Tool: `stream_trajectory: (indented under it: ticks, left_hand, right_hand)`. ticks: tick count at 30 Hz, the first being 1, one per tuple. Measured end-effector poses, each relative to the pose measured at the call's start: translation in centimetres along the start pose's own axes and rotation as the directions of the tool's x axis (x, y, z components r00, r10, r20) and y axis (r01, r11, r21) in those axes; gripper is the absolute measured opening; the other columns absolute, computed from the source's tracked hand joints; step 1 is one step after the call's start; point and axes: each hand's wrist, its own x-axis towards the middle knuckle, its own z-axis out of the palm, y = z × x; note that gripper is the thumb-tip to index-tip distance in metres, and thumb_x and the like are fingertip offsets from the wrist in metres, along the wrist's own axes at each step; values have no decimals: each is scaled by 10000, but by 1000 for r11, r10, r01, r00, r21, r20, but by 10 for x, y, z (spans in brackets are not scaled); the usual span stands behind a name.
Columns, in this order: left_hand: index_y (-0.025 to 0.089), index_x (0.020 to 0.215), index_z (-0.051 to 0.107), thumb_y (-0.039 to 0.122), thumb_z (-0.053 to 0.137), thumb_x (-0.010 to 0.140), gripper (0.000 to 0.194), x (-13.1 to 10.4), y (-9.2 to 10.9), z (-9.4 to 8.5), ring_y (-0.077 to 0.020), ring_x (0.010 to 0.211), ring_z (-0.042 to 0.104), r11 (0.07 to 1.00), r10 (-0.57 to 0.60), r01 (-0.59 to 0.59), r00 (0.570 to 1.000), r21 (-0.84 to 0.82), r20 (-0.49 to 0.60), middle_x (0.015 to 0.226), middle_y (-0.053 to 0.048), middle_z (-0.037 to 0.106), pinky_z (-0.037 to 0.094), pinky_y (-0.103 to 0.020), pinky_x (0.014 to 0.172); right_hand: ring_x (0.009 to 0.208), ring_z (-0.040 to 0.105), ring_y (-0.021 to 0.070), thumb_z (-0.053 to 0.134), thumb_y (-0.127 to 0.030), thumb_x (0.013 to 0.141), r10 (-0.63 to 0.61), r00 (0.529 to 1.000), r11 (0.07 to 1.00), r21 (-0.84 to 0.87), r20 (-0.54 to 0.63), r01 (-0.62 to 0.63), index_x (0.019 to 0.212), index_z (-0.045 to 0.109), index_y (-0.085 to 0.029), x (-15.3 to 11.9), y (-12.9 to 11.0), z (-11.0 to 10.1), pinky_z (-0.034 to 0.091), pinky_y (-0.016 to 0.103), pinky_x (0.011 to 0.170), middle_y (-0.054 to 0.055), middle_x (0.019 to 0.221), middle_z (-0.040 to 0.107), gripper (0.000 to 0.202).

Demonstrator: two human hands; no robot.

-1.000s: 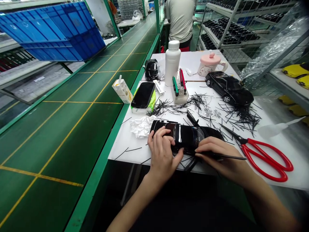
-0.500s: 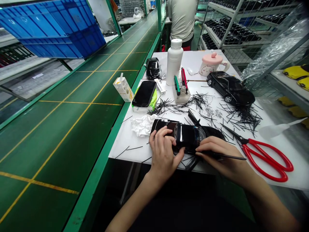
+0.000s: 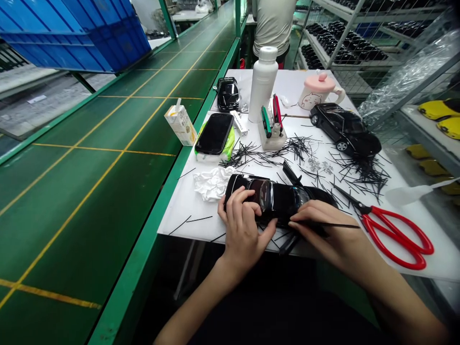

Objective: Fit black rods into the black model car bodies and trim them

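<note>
Green conveyor (image 3: 108, 230) flanks your white table (image 3: 185, 208). Your left hand (image 3: 242, 225) clasps the near black car (image 3: 283, 197); your right hand (image 3: 327, 223) pinches a stick (image 3: 345, 225) at its near side. Only your view shifts; work seemingly stays there.

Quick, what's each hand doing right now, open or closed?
Left hand: curved over the nearest black toy car, holding it.
Right hand: closed, pinching a thin dark stick by that car's near side.
</note>
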Motion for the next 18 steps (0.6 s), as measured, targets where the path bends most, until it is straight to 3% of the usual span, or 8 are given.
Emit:
stream_trajectory:
  ticks: [18]
  left_hand:
    - [221, 890, 408, 307, 681, 842, 290, -2, -3, 1, -292, 1255, 545, 997, -15, 15, 1000, -70, -9, 1185, -133, 638, 232, -526, 1136]
  right_hand:
    - [832, 581, 155, 596, -151, 956, 101, 995, 990, 99, 7, -101, 963, 613, -230, -5, 0, -3, 471, 292, 734, 17, 889, 614, 80]
